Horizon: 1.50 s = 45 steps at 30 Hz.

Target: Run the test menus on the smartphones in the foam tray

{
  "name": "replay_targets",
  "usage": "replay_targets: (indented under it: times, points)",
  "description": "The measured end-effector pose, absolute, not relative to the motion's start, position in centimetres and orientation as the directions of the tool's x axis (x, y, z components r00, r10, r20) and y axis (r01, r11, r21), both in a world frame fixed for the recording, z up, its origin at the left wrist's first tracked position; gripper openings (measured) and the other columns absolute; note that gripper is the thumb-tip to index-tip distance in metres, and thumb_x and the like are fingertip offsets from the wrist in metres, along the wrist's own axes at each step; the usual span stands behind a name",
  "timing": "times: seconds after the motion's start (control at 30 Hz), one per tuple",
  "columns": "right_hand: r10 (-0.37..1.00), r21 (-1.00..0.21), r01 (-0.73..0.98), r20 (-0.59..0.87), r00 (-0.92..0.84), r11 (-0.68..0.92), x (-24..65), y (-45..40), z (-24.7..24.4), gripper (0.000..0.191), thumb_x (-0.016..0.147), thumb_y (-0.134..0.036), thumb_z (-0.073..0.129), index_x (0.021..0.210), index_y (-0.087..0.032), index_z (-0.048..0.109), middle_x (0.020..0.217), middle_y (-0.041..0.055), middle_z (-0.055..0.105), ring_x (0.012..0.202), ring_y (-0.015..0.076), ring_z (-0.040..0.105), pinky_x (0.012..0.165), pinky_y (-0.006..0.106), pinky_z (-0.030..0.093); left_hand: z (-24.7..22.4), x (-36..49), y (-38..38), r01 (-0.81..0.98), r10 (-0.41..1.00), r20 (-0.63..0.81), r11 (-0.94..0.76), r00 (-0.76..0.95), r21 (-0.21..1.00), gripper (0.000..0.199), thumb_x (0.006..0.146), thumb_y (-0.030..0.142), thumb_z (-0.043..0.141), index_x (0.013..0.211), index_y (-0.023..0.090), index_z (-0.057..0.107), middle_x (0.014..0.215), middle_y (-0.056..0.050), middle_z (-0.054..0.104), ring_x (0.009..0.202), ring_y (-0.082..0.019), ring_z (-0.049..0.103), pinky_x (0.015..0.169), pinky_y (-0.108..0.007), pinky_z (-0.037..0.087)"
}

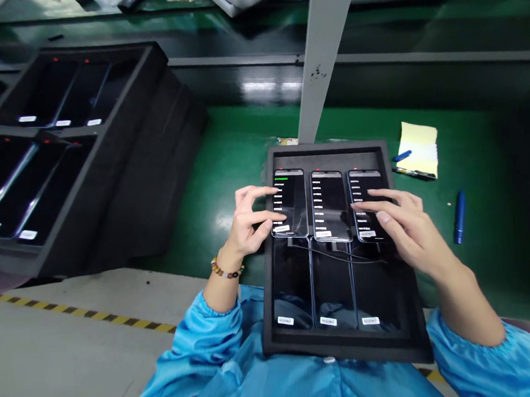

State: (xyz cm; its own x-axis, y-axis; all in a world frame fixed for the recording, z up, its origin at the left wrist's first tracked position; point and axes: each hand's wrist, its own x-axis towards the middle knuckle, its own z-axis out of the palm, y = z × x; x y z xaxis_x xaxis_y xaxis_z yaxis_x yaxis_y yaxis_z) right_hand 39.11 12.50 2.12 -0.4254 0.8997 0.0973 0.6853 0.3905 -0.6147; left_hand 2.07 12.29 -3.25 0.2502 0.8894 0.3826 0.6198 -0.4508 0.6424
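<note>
A black foam tray (345,352) rests in front of me with two rows of smartphones. My left hand (249,221) has its fingers spread over the upper left phone (295,205), whose lit screen shows a list with a green line on top. Over the upper right phone (366,215), also lit with a list, my right hand (407,224) holds its fingers apart. Between them the upper middle phone (329,202) shows a similar list. The lower phones (333,285) have dark screens and white labels. Thin dark cables (338,255) cross between the rows. Neither hand grips anything.
A tall stack of black foam trays (150,134) with phones on top stands at the left. Right of my tray lie a yellow notepad (418,137) with pens and a blue marker (460,217) on the green bench (224,146). A grey post (322,53) rises behind.
</note>
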Motion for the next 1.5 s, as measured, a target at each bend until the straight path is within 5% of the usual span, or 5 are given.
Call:
replay_targets:
  times: [0.6, 1.0, 1.13, 1.27, 1.5]
  points:
    - [0.953, -0.627, 0.722, 0.137, -0.27, 0.294, 42.6, 10.2, 0.7, 0.038, 0.113, -0.041, 0.044, 0.133, -0.034, 0.076, 0.137, 0.0051, 0.075, 0.143, 0.0322, 0.058, 0.123, 0.061, 0.034, -3.5, 2.0, 12.7, 0.558, 0.832, 0.511, -0.535, 0.216, 0.635, 0.056, 0.109, 0.057, 0.041, 0.098, 0.031, 0.088, 0.141, -0.007, 0.073, 0.128, -0.032, 0.056, 0.114, -0.061, 0.042]
    - [0.925, -0.665, 0.746, 0.312, 0.218, 0.049, 42.8, 1.7, 0.2, 0.02, 0.103, -0.035, 0.066, 0.119, -0.025, 0.074, 0.113, 0.0078, 0.075, 0.107, 0.0268, 0.071, 0.1, 0.045, 0.054, -2.6, 2.4, 11.6, 0.615, 0.867, 0.495, -0.362, -0.055, 0.701, 0.024, 0.108, 0.032, 0.055, 0.1, 0.02, 0.074, 0.102, -0.008, 0.074, 0.101, -0.023, 0.069, 0.092, -0.042, 0.055]
    - [0.979, -0.568, 0.818, 0.203, 0.034, 0.09, 39.6, -4.1, 0.3, 0.025, 0.103, -0.037, 0.066, 0.125, -0.026, 0.07, 0.116, 0.0083, 0.075, 0.108, 0.0286, 0.068, 0.097, 0.047, 0.053, -0.3, 3.4, 6.1, 0.568, 0.814, 0.477, -0.576, 0.332, 0.587, 0.006, 0.096, 0.018, 0.07, 0.093, 0.022, 0.071, 0.084, -0.002, 0.073, 0.082, -0.018, 0.065, 0.084, -0.039, 0.052]
    - [0.993, -0.423, 0.905, 0.077, 0.086, -0.046, 36.2, -6.5, -0.2, 0.057, 0.106, -0.057, 0.056, 0.154, -0.025, 0.054, 0.142, 0.0145, 0.07, 0.126, 0.0386, 0.059, 0.101, 0.057, 0.05, 0.4, 5.8, 2.5, 0.491, 0.636, 0.257, -0.745, 0.728, 0.452, 0.022, 0.098, 0.027, 0.071, 0.12, 0.022, 0.075, 0.119, -0.006, 0.081, 0.111, -0.024, 0.072, 0.108, -0.047, 0.053]
    - [0.983, -0.479, 0.862, -0.012, 0.183, -0.166, 34.9, -5.4, -0.5, 0.08, 0.104, -0.069, 0.052, 0.164, -0.016, 0.044, 0.134, 0.0202, 0.07, 0.125, 0.0398, 0.061, 0.102, 0.057, 0.056, -0.2, 7.4, 3.5, 0.279, 0.373, 0.226, -0.891, 0.9, 0.358, 0.02, 0.103, 0.035, 0.064, 0.104, 0.018, 0.075, 0.111, -0.009, 0.077, 0.106, -0.025, 0.072, 0.11, -0.045, 0.057]
